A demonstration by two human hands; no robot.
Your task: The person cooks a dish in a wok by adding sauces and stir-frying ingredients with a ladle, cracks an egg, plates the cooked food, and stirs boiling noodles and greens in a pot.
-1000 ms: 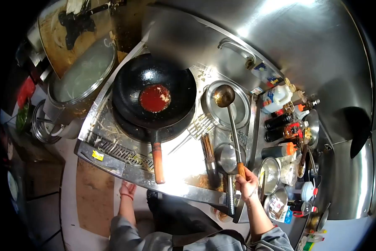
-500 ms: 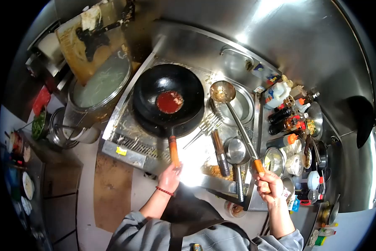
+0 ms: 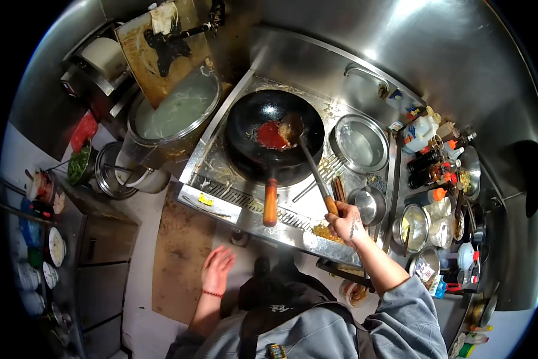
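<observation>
Steel stove point(image 3: 224, 208): black wok point(image 3: 243, 119), red sauce point(image 3: 270, 136) inside; round metal basin point(image 3: 360, 119) to its right. Ladle point(image 3: 314, 167): bowl in wok, handle gripped by right hand point(image 3: 347, 225). Left hand point(image 3: 217, 269): near side, fingers open.

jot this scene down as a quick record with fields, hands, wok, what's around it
right hand: gripping the ladle by its handle
ladle: bowl down inside the wok, at the sauce
wok contents: red sauce with pale bits at its right side
wok handle: wooden grip, no hand on it
left hand: open, holding nothing, in front of the stove edge
left wrist: red beaded bracelet
right of wok: round metal basin
</observation>
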